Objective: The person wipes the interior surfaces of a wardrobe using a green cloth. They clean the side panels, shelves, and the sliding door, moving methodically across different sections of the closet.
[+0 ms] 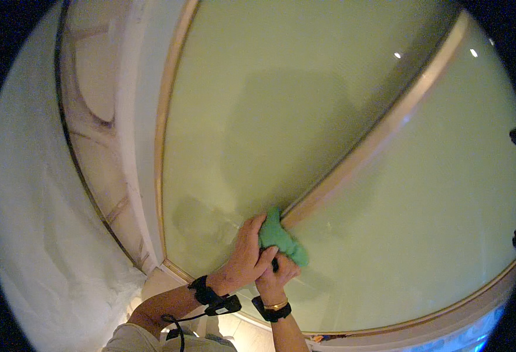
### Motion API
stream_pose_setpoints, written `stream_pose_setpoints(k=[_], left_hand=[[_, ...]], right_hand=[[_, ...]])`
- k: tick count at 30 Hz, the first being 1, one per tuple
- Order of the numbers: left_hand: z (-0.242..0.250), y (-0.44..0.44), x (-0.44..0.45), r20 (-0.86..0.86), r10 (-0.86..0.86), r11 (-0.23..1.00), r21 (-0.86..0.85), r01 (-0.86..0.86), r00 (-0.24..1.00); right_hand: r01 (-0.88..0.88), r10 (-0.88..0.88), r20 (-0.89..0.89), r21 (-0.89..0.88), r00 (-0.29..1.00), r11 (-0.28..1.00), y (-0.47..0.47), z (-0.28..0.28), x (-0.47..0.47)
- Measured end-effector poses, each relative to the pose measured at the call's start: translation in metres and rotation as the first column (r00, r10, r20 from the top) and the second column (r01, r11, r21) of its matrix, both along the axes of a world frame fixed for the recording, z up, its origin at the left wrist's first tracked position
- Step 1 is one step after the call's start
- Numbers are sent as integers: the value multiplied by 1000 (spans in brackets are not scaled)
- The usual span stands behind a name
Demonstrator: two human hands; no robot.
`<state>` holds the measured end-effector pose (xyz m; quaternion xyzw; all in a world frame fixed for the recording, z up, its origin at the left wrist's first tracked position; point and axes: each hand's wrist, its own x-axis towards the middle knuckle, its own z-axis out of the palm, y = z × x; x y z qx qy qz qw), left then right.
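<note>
A green cloth [282, 240] is bunched around the lower visible part of the gold-coloured edge strip [350, 169] of a glossy pale green panel. My left hand [244, 253] presses the cloth's left side, its fingers stretched along it and its thumb towards the other hand. Close below, my right hand [279, 275] grips the lower end of the cloth with bent fingers. The cloth hides the part of the strip under it. The pale green panels [416, 211] spread out on both sides of the strip.
A gold-coloured frame [160, 145] borders the panel on the left. Beyond it are a white frame post [145, 132] and a patterned surface with a dark edge [79, 169]. Whitish sheer fabric [42, 246] hangs at far left. Tiled floor [249, 336] shows below.
</note>
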<state>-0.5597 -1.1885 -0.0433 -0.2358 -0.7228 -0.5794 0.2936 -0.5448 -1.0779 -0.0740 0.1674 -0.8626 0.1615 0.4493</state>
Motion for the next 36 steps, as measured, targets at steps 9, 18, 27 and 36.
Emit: stream_pose_setpoints(k=[9,18,27,36], left_hand=[[-86,11,4,290,2,979,196,-61,957],[-57,19,26,-96,209,975,93,-200,973],[-67,27,49,-171,296,937,-136,-320,940],[-51,0,51,-87,73,997,-9,-74,994]], right_hand=[[-60,66,-8,343,998,937,10,-72,9],[85,-69,-106,147,992,986,25,-31,27],[147,-153,4,247,988,958,56,-40,57],[-19,32,-34,332,999,943,22,-42,44]])
